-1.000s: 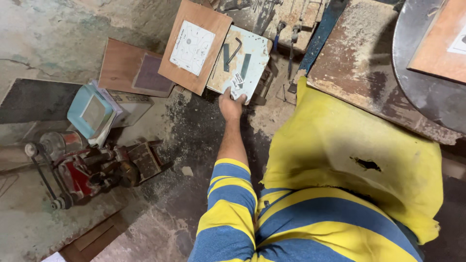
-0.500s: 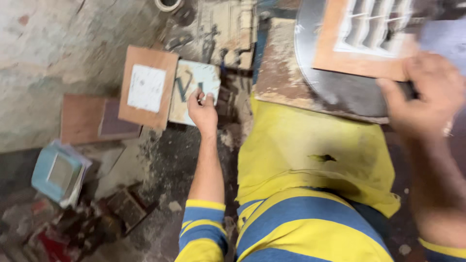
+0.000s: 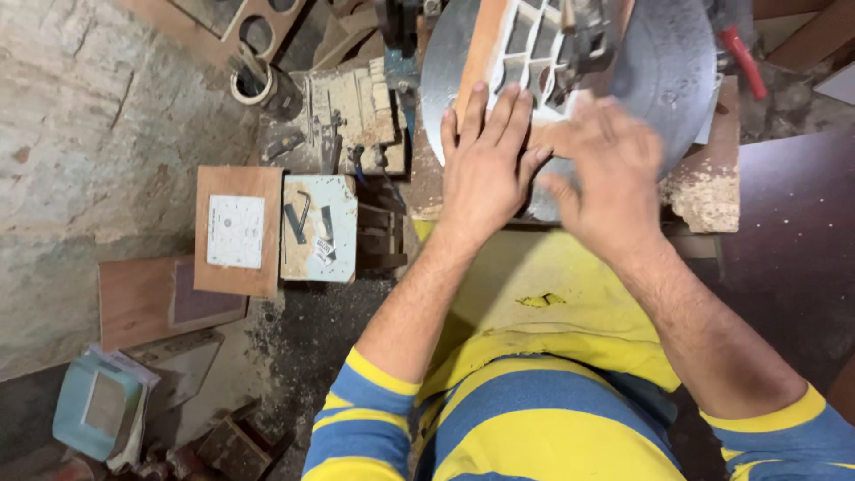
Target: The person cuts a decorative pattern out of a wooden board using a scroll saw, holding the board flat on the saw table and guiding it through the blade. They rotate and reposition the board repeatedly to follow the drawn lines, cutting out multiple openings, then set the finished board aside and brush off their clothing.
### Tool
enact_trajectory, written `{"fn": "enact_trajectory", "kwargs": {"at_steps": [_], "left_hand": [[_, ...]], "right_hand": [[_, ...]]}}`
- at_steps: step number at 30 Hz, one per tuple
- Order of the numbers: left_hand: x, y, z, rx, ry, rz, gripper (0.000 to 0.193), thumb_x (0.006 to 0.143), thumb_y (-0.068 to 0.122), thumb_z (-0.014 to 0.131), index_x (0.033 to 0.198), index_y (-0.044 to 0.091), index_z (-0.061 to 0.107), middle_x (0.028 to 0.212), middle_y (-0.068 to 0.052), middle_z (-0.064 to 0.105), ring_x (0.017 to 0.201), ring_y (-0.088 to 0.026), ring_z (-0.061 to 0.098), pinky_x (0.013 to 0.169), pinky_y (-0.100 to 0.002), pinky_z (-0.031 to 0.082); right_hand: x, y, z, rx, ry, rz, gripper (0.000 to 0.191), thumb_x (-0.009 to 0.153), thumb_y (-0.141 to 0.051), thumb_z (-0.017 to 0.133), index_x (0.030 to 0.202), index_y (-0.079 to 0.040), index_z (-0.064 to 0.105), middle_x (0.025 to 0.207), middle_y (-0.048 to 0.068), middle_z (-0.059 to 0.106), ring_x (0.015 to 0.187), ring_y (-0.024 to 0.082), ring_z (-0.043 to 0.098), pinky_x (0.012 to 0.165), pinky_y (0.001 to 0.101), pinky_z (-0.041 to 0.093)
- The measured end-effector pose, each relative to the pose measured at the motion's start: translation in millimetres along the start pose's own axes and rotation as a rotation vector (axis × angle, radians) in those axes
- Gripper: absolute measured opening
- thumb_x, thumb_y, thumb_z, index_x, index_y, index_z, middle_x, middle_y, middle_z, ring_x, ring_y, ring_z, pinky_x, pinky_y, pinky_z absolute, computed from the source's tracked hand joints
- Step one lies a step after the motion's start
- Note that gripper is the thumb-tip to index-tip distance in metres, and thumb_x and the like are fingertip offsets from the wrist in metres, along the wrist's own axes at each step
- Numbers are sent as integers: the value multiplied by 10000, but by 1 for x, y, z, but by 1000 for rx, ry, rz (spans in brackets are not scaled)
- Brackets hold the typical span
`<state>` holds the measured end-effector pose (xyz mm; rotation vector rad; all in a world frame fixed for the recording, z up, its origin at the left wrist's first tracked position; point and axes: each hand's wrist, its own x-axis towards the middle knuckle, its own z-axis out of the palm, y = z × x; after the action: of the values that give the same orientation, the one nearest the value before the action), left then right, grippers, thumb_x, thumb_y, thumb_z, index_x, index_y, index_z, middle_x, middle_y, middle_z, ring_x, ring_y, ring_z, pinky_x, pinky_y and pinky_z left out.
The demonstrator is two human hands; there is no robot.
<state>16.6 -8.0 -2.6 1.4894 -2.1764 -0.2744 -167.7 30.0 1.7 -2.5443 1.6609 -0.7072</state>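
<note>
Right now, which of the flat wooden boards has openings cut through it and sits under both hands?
The cut-out board on the round metal table, under the left hand and right hand. The white-panelled board and the plain board on the floor are untouched and uncut.

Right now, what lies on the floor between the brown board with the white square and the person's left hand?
In the head view, between the brown board and the left hand lies a pale blue square panel, with dusty wooden clutter beyond it.

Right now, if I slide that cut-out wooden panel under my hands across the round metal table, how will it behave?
The wooden panel looks stiff and flat, so it should slide rather than flex. Its thin bars between cut-outs look fragile. The metal table looks smooth, so it may skid; left hand and right hand press it flat.
</note>
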Motion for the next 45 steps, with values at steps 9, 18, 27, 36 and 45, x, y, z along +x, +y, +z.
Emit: {"fn": "enact_trajectory", "kwargs": {"at_steps": [9, 18, 27, 36, 45], "left_hand": [[-6, -10, -2, -9, -57, 5, 662, 948, 449, 701, 1526, 201, 493, 1599, -72, 453, 1557, -373, 260, 1247, -703, 114], [-7, -7, -6, -29, -53, -4, 672, 956, 497, 705, 1528, 206, 504, 1606, -78, 453, 1566, -386, 244, 1250, -703, 96], [-5, -4, -7, -42, -53, -17, 642, 950, 482, 719, 1491, 194, 529, 1598, -75, 451, 1566, -391, 241, 1248, -707, 100], [10, -19, -9, -77, -64, 50, 671, 903, 450, 784, 1473, 188, 547, 1586, -74, 457, 1562, -371, 236, 1262, -685, 98], [30, -40, -14, -109, -100, 148, 681, 861, 445, 846, 1449, 217, 591, 1557, -45, 512, 1550, -357, 265, 1257, -669, 93]], "right_hand": [[-4, 100, -2, -5, 209, 188, 452, 1093, -141, 573, 1486, 80, 546, 1527, 282, 593, 1455, 439, 525, 1171, 584, 390], [-16, 181, 48, -178, -88, 439, 878, 836, 170, 567, 1679, 61, 348, 1642, 343, 363, 1458, 454, 387, 1124, 511, 313], [-19, 175, 38, -212, -203, 531, 744, 789, 97, 709, 1516, 13, 576, 1571, 386, 436, 1406, 487, 471, 1158, 481, 371], [7, 81, -22, 231, 290, -2, 469, 1090, -167, 800, 1427, 74, 581, 1478, 309, 598, 1484, 428, 567, 1267, 504, 455], [20, 27, -10, 86, -73, 132, 881, 982, -560, 754, 1598, 5, 478, 1640, 351, 366, 1538, 492, 345, 1232, 660, 218]]}}
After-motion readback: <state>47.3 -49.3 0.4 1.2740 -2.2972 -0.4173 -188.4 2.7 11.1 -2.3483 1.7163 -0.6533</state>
